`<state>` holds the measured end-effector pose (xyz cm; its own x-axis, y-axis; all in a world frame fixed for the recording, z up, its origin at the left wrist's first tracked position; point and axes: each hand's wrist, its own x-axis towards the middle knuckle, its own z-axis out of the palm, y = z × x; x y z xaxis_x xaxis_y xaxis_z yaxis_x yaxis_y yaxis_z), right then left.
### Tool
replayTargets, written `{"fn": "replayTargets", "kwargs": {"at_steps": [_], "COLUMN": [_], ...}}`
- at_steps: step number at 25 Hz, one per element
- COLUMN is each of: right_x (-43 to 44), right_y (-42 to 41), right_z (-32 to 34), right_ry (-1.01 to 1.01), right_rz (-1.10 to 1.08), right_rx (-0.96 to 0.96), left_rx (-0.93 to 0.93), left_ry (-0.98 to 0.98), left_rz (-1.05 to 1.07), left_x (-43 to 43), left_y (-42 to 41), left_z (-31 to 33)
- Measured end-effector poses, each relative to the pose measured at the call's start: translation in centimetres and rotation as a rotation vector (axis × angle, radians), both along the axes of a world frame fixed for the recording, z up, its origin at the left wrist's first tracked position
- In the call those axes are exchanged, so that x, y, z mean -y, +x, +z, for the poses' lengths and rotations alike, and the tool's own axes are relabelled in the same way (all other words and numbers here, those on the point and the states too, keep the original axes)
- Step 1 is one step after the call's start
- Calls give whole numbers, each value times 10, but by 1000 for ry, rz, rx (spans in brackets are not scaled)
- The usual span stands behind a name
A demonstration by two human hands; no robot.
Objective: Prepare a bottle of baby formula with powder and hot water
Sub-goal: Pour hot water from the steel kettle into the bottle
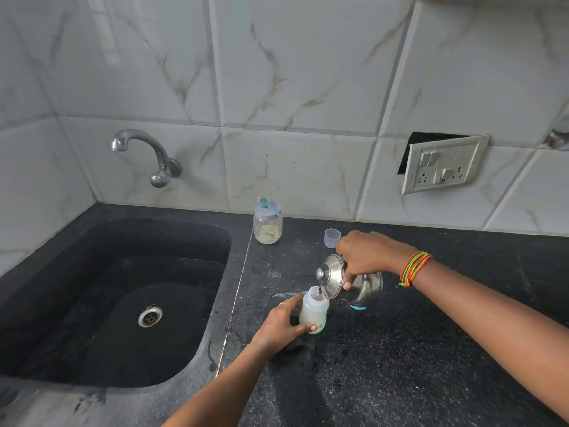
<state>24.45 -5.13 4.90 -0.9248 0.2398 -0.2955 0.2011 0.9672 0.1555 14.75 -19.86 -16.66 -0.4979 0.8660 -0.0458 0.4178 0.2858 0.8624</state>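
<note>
My left hand [281, 325] grips a small clear baby bottle [313, 312] that stands open on the black counter, with pale cloudy liquid in its lower part. My right hand [366, 252] grips a steel pot [365, 286] with a lid [331, 275] and tips it to the left, its rim over the bottle's mouth. A thin stream runs from the rim into the bottle. The thumb of my right hand presses on the lid's edge. A glass jar of formula powder [267, 227] stands near the wall, with a teal scoop [268, 203] lying on its lilac lid.
A clear bottle cap [331, 237] stands on the counter behind my right hand. A teal ring [358, 307] lies under the pot. A black sink [123, 303] with a wall tap [144, 155] fills the left. A loose switch plate [443, 163] hangs on the tiled wall.
</note>
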Motion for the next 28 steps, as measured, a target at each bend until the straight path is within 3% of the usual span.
{"fn": "replayTargets", "kwargs": {"at_steps": [28], "right_x": [-1], "right_y": [4], "right_z": [4], "right_ry": [14], "right_rz": [16], "right_rx": [10], "left_rx": [-7], "left_ry": [63], "left_rz": [-5], "left_x": [-2], "left_y": [9], "left_z": [6]}}
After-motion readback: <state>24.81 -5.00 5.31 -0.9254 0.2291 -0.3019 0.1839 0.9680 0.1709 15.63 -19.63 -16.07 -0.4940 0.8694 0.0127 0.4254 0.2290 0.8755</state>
